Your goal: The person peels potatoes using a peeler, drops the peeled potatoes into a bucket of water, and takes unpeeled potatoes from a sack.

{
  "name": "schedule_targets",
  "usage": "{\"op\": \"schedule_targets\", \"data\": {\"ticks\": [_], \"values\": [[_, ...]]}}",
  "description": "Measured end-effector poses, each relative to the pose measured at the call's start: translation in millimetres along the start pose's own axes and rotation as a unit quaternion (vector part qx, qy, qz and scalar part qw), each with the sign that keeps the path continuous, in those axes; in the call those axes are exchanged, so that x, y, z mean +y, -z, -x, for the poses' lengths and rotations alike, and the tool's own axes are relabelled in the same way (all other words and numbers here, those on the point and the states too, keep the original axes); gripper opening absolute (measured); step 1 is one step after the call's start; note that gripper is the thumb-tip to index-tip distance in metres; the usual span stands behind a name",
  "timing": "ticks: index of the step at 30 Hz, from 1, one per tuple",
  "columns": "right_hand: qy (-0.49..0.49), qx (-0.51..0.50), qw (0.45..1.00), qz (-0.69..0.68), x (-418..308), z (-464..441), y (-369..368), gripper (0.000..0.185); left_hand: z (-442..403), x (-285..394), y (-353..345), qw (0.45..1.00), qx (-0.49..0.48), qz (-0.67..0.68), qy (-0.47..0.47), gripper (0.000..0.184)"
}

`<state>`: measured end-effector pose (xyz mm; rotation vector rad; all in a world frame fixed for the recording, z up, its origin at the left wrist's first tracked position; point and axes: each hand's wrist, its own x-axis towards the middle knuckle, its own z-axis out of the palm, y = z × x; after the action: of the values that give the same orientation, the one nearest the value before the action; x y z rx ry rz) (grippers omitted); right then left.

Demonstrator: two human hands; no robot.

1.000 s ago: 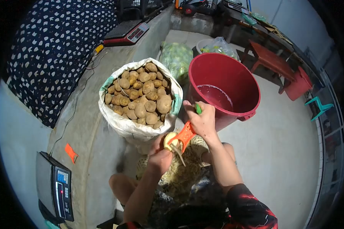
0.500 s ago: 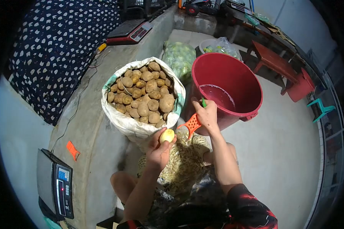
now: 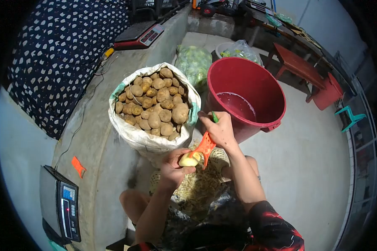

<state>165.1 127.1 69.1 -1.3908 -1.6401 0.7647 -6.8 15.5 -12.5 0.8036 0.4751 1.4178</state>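
My left hand (image 3: 175,168) is closed round a pale, mostly peeled potato (image 3: 188,160). Against the potato's right side lies the head of an orange peeler (image 3: 206,146), its blade hidden. My right hand (image 3: 220,130) grips this peeler, and a bit of green (image 3: 215,117) shows above the thumb. Just beyond my hands stands a white sack (image 3: 134,136) full of unpeeled potatoes (image 3: 155,104). A large red tub (image 3: 215,71) with some liquid inside is past my right hand. Peelings (image 3: 197,184) cover the floor between my feet.
A second orange peeler (image 3: 78,166) lies on the concrete ledge at left, near a digital scale (image 3: 67,205). Another scale (image 3: 138,35) sits farther up the ledge. Behind the sack is a bag of green produce (image 3: 193,62). A red bench (image 3: 299,67) and turquoise stool (image 3: 351,119) stand right.
My right hand has come down and left, bringing the peeler onto the potato. My left hand has lowered slightly and turned the potato on its side.
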Motion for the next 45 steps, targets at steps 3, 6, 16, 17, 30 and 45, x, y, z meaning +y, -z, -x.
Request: {"op": "schedule_targets", "data": {"ticks": [3, 6, 16, 17, 30, 45], "values": [[-0.003, 0.006, 1.0, 0.029, 26.4, -9.3, -10.5, 0.039, 2.8, 6.4, -4.9, 0.998, 0.01, -0.054, 0.022, 0.055], [-0.05, 0.015, 0.999, 0.003, 28.1, -14.3, -5.7, 0.039, 1.3, 6.6, -1.8, 0.998, -0.017, -0.05, 0.025, 0.054], [-0.106, -0.064, 0.992, 0.02, 20.3, -14.0, 2.6, 0.047, 1.1, 7.3, -3.2, 0.991, -0.036, -0.129, 0.005, 0.057], [-0.105, -0.065, 0.992, 0.021, 14.8, -11.8, 4.1, 0.047, 2.1, 0.7, 2.9, 0.998, -0.008, -0.053, 0.029, 0.056], [-0.01, -0.004, 1.0, -0.003, -4.4, 1.0, 3.9, 0.037, 1.0, -13.8, 1.9, 0.994, 0.023, 0.101, 0.02, 0.047], [-0.036, 0.06, 0.997, -0.017, 32.2, -11.4, -2.9, 0.049, -4.9, 14.8, -4.4, 0.996, 0.083, -0.012, -0.041, 0.05]]}}
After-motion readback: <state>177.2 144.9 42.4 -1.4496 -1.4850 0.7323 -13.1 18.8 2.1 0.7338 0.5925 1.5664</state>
